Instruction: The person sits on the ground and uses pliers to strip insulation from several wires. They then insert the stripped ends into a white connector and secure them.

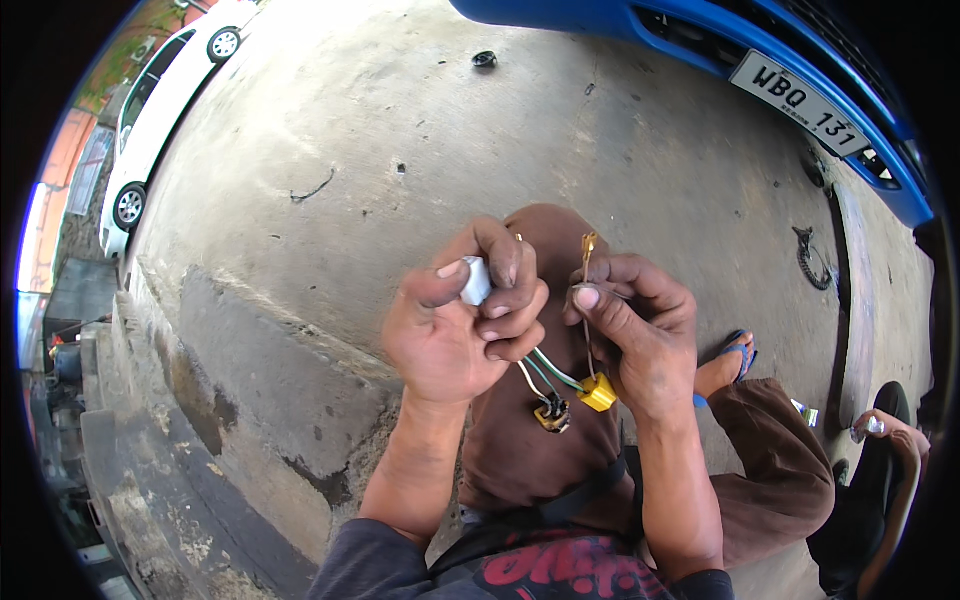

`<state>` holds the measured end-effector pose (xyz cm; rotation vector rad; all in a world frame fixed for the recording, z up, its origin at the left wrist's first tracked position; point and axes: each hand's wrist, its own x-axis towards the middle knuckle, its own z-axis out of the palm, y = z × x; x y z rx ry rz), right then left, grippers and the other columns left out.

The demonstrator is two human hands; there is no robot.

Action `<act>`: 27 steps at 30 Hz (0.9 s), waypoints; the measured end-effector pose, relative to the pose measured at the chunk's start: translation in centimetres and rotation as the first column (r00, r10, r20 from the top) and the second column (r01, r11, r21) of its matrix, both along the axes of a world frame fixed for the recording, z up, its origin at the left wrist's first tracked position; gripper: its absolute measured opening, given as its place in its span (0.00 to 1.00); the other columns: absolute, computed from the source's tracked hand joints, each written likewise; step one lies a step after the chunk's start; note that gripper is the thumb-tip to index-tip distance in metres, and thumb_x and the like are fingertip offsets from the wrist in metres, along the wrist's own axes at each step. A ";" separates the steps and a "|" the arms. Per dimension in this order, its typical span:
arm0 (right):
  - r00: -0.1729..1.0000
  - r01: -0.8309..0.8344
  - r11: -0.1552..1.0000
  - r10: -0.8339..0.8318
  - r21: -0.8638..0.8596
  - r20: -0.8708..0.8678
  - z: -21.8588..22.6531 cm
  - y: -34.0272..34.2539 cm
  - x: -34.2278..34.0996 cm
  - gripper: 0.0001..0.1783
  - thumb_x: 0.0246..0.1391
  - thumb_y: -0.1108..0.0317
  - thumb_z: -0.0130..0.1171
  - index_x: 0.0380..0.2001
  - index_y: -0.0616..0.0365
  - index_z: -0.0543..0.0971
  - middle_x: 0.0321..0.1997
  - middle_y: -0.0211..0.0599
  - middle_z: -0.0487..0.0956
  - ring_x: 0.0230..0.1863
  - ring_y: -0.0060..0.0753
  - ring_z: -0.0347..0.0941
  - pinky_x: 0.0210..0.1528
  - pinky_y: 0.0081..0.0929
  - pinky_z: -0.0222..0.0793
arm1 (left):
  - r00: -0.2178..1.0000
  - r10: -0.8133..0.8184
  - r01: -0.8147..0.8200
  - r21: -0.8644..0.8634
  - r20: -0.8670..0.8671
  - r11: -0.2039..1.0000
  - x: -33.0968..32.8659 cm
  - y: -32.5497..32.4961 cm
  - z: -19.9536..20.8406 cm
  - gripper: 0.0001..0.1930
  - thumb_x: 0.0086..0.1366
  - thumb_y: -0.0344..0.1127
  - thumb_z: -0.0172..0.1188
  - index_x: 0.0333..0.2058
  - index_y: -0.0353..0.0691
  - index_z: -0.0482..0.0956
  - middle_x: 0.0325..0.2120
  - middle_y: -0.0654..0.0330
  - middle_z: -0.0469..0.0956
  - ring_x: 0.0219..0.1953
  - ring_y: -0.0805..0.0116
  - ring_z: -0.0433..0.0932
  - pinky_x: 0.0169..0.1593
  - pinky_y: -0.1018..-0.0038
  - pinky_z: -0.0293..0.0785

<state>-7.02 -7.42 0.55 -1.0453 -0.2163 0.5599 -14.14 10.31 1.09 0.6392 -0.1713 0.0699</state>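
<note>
In front of my chest, my left hand (462, 318) is closed, with a small white plastic connector block (476, 281) between thumb and fingers. My right hand (645, 330) pinches a thin brown wire (589, 335) just below its brass terminal (589, 243), which points up. Below the hands, over my brown-trousered knee, hang a yellow connector (597, 392) and a dark, burnt-looking connector (553, 413). Green and white wires (556, 370) run from these two up behind my left fingers. What those fingers cover cannot be made out.
Concrete blocks (270, 350) lie along my left. A blue car (600, 18) stands ahead on the right, and a white car (160, 90) far left. On the ground are a black corrugated tube (812, 262) and a thin wire (313, 188). Another person's arm (905, 450) shows at lower right.
</note>
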 end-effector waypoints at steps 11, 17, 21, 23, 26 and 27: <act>0.852 0.241 0.966 -0.165 -0.092 0.497 1.1 1.6 -1.3 0.11 0.58 0.77 0.72 0.44 0.64 0.85 0.37 0.28 0.85 0.28 0.11 0.72 0.29 0.13 0.65 | 0.923 0.332 -0.307 0.149 -0.196 0.940 -0.1 -2.3 1.4 0.16 0.71 0.52 0.48 0.36 0.45 0.66 0.31 0.67 0.64 0.30 0.77 0.65 0.27 0.80 0.61; 0.978 0.140 0.955 -0.092 -0.260 0.189 1.9 0.9 -1.0 0.10 0.61 0.75 0.69 0.45 0.63 0.85 0.34 0.30 0.85 0.27 0.14 0.74 0.28 0.16 0.68 | 0.907 0.366 -0.349 0.116 -0.208 0.930 0.2 -3.0 1.6 0.14 0.72 0.48 0.49 0.38 0.43 0.68 0.32 0.66 0.66 0.30 0.77 0.66 0.27 0.79 0.62; 0.982 0.168 0.957 -0.141 -0.236 0.127 2.2 0.5 -0.4 0.07 0.64 0.72 0.68 0.43 0.62 0.83 0.32 0.29 0.84 0.22 0.10 0.68 0.21 0.14 0.59 | 0.906 0.382 -0.345 0.204 -0.181 0.916 0.3 -3.1 1.6 0.13 0.74 0.46 0.48 0.40 0.41 0.70 0.32 0.65 0.66 0.29 0.78 0.64 0.27 0.80 0.61; 0.973 0.224 0.968 -0.216 -0.112 0.086 1.7 0.9 -0.5 0.07 0.65 0.71 0.67 0.43 0.62 0.82 0.33 0.31 0.84 0.21 0.11 0.68 0.21 0.13 0.60 | 0.910 0.377 -0.340 0.211 -0.172 0.917 0.3 -3.0 1.5 0.15 0.75 0.46 0.49 0.40 0.40 0.71 0.32 0.64 0.66 0.30 0.77 0.64 0.26 0.79 0.60; 0.952 0.301 0.953 -0.303 0.034 0.049 0.3 1.7 -0.9 0.07 0.66 0.71 0.65 0.44 0.63 0.80 0.34 0.36 0.85 0.19 0.13 0.67 0.19 0.13 0.60 | 0.907 0.380 -0.350 0.175 -0.182 0.920 0.3 -2.8 1.2 0.16 0.75 0.47 0.49 0.42 0.38 0.72 0.32 0.64 0.67 0.30 0.77 0.64 0.26 0.79 0.60; 0.948 0.315 0.947 -0.317 0.059 0.028 -0.1 1.8 -1.0 0.08 0.66 0.71 0.65 0.44 0.63 0.80 0.33 0.36 0.85 0.19 0.13 0.68 0.19 0.13 0.60 | 0.906 0.381 -0.354 0.164 -0.183 0.921 0.3 -2.7 1.2 0.17 0.75 0.47 0.49 0.42 0.37 0.73 0.32 0.64 0.67 0.29 0.77 0.64 0.26 0.80 0.59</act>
